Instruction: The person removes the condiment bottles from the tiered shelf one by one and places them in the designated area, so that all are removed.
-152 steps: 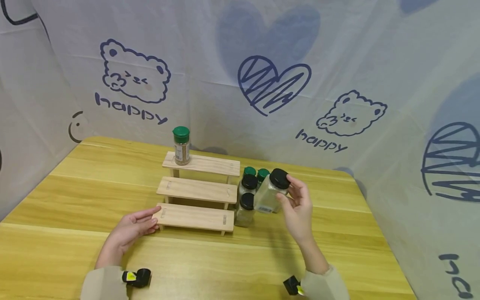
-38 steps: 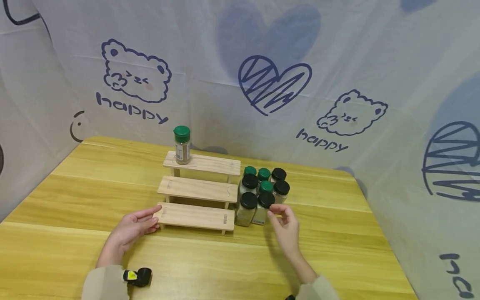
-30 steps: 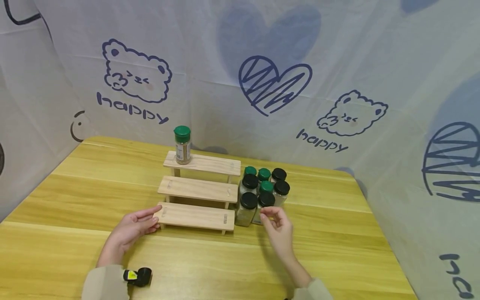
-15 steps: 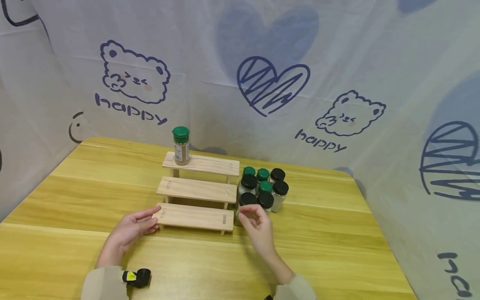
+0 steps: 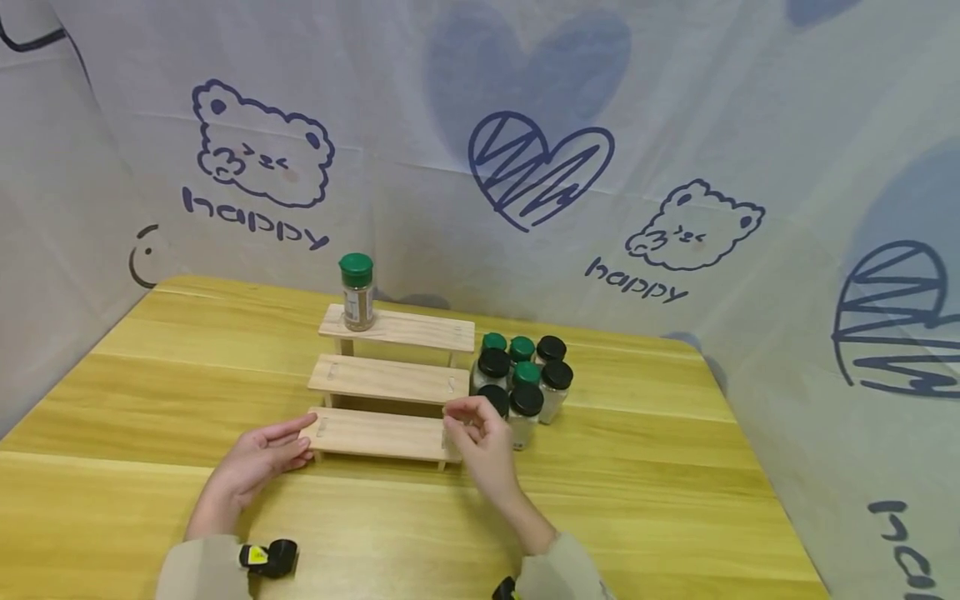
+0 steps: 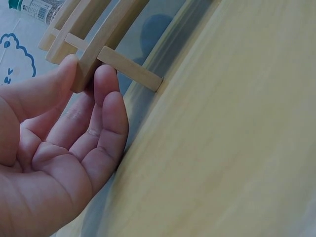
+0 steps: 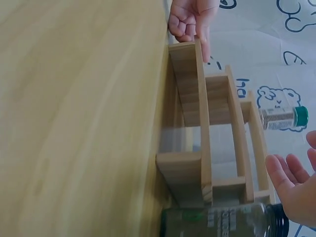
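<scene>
A three-step wooden rack point(image 5: 390, 379) stands on the yellow table point(image 5: 637, 467). One green-lidded spice jar point(image 5: 357, 292) stands on its top step. My left hand point(image 5: 303, 433) lies flat on the table, with thumb and straight fingertips point(image 6: 106, 79) touching the left end of the bottom step point(image 6: 94, 54). My right hand point(image 5: 461, 414) hovers at the right end of the bottom step with loosely curled fingers point(image 7: 291, 192) and holds nothing. A cluster of black-lidded and green-lidded jars point(image 5: 525, 379) stands just right of the rack, beside that hand.
A printed cloth backdrop point(image 5: 525, 167) closes in the table at the back and on both sides. The nearest black-lidded jar point(image 7: 222, 222) stands against the rack's right leg. Bare tabletop lies in front of the rack and to its left.
My right hand, which held a black-lidded jar five seconds ago, has let it go in the cluster and moved left to the rack's bottom step. The left hand has stayed put.
</scene>
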`<state>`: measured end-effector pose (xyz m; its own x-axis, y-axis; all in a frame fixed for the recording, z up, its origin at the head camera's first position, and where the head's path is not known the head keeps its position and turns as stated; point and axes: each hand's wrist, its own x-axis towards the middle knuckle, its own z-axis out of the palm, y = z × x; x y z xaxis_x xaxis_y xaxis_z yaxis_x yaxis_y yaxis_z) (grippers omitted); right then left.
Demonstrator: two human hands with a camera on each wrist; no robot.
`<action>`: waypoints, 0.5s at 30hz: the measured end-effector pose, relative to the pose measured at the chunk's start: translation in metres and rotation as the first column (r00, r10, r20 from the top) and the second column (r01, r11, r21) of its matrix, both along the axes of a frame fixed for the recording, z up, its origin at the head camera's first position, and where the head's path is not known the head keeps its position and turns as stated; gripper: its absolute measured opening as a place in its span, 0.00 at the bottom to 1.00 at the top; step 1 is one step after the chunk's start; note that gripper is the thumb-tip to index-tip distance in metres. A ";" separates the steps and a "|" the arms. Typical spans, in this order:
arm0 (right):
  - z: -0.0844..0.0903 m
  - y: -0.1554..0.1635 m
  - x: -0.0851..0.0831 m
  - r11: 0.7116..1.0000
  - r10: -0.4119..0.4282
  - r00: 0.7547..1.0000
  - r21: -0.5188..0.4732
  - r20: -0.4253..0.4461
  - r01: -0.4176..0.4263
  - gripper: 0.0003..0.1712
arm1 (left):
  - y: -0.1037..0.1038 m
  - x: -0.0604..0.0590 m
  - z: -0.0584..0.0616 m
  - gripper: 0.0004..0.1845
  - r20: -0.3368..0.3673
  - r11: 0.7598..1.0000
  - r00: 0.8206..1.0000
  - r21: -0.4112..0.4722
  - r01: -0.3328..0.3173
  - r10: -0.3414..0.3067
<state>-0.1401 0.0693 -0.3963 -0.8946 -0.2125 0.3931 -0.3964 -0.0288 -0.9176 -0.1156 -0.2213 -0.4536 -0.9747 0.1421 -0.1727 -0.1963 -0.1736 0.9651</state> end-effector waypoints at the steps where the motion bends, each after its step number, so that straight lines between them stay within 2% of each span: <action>1: 0.004 -0.002 0.001 1.000 0.007 1.000 0.001 0.000 -0.007 0.09 | 0.000 0.000 0.000 0.20 0.000 1.000 1.000 0.003 0.000 0.000; 7: 0.022 -0.014 0.003 0.999 0.028 0.999 0.025 -0.026 -0.028 0.09 | 0.000 0.000 0.000 0.21 0.004 1.000 1.000 0.013 -0.009 0.009; 15: 0.023 -0.027 -0.004 0.998 0.044 0.999 0.043 -0.024 -0.043 0.10 | 0.001 0.000 -0.001 0.18 0.008 0.999 1.000 0.033 -0.021 0.020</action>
<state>-0.1441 0.0426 -0.3738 -0.8741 -0.2675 0.4054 -0.4187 -0.0079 -0.9081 -0.1154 -0.2202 -0.4544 -0.9761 0.1278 -0.1756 -0.1996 -0.2091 0.9573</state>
